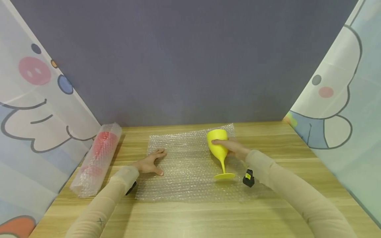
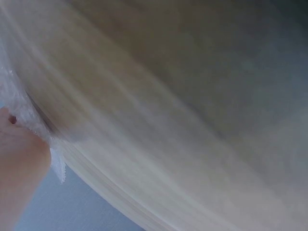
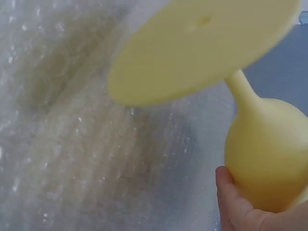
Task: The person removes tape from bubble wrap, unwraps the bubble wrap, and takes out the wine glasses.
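My right hand (image 1: 233,146) grips a yellow goblet (image 1: 218,150) round its bowl, the thumb lying across the front. The goblet leans a little, mouth up, over a flat sheet of bubble wrap (image 1: 184,172). In the right wrist view the goblet's round foot (image 3: 192,53) and stem loom close to the camera, with bubble wrap behind. My left hand (image 1: 149,162) rests at the left edge of the sheet, fingers and thumb spread. Only part of that hand (image 2: 21,154) shows in the left wrist view, beside the wrap.
At the left of the wooden table (image 1: 190,218) lies a bubble-wrapped roll (image 1: 96,162) with something red inside. A dark grey panel (image 1: 190,66) stands along the back. Cartoon-printed cloth walls (image 1: 330,109) flank both sides.
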Tool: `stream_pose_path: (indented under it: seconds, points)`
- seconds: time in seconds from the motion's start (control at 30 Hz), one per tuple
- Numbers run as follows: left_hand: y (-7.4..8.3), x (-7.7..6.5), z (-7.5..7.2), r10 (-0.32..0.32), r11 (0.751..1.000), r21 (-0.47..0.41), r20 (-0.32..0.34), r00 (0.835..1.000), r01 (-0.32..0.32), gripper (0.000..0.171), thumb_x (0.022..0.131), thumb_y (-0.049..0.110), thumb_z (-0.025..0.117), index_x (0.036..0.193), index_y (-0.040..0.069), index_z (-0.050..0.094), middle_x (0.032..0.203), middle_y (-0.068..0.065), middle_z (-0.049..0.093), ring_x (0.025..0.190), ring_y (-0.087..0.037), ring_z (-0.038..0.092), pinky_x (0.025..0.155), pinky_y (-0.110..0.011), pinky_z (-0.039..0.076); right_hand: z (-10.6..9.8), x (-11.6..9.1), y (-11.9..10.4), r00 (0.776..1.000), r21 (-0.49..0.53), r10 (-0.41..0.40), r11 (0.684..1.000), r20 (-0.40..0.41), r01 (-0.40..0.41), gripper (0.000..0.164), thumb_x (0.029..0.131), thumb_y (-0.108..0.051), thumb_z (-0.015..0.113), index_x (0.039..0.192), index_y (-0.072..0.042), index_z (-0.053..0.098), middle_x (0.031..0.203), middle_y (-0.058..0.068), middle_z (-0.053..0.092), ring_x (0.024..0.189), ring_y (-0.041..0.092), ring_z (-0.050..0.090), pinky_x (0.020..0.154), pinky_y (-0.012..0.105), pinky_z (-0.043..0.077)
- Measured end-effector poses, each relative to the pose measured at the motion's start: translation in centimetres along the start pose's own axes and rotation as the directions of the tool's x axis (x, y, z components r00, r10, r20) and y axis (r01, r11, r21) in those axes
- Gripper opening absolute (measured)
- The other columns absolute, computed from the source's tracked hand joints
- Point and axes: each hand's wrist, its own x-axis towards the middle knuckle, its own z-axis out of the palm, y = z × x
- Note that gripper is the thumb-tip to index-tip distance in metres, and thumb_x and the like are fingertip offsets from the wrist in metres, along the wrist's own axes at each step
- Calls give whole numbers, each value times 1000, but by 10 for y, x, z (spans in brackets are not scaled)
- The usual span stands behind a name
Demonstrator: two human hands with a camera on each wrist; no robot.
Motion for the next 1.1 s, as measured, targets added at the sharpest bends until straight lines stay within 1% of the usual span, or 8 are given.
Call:
stream_pose_path:
  seconds: [0.13,0.3,0.4,0.57,0.63,0.8,1.0,1.1]
  points:
    - [1,0,-1,-6,1000,-8,4,1000,6,97,67,32,78,143,6,23,154,-11,-1,138,-38,-10,100,-72,1,-5,-5,-5,998,10,-60,998,19,60,64,79,-45,65,123,-4,43,107,8,59,89,17,59,84,32,49]
    - [0,2,-2,7,1000,4,-3,1000,-7,98,66,33,78,143,5,24,153,-12,0,138,-39,-10,100,-72,1,-10,-10,-12,988,47,-155,987,8,154,67,78,-44,66,126,-6,39,116,11,55,98,20,57,89,34,46]
    - [-1,3,-2,17,1000,14,-8,1000,-17,98,66,34,78,143,5,24,153,-13,0,138,-40,-10,100,-72,1,-12,-13,-15,982,26,-180,983,-51,181,72,76,-45,68,128,-6,36,120,12,52,103,22,55,92,36,44]
    - [0,4,-2,16,1000,21,-11,1000,-15,97,67,34,78,143,5,24,153,-13,1,138,-39,-9,100,-72,1,-16,-17,-17,972,-44,-182,983,-150,177,82,73,-47,70,132,-5,32,123,14,48,107,27,51,93,37,42]
    - [1,4,-2,17,1000,21,-12,1000,-16,97,67,33,78,143,5,24,153,-13,1,138,-39,-9,100,-72,1,-17,-19,-16,964,-70,-198,980,-178,188,84,72,-46,71,133,-5,30,123,15,47,107,28,50,92,37,43]
    - [0,3,-2,12,1000,18,-7,1000,-12,97,68,35,77,143,6,23,153,-12,1,138,-38,-10,101,-72,1,-17,-22,-12,939,-124,-264,963,-220,241,83,72,-41,73,133,-6,31,121,16,47,106,29,50,90,37,44]
    - [-2,1,-1,19,999,30,-9,1000,-18,98,67,36,77,143,5,24,153,-13,1,138,-39,-9,101,-72,2,-22,-24,-7,904,-158,-356,932,-237,326,83,71,-33,76,134,-8,30,121,17,47,106,30,49,89,37,45]
    - [-1,1,0,17,1000,24,-7,1000,-17,98,67,37,77,143,6,24,153,-12,1,138,-39,-9,101,-71,1,-26,-25,-3,892,-178,-389,918,-229,354,84,70,-31,77,134,-7,29,121,17,46,106,30,49,89,38,45]
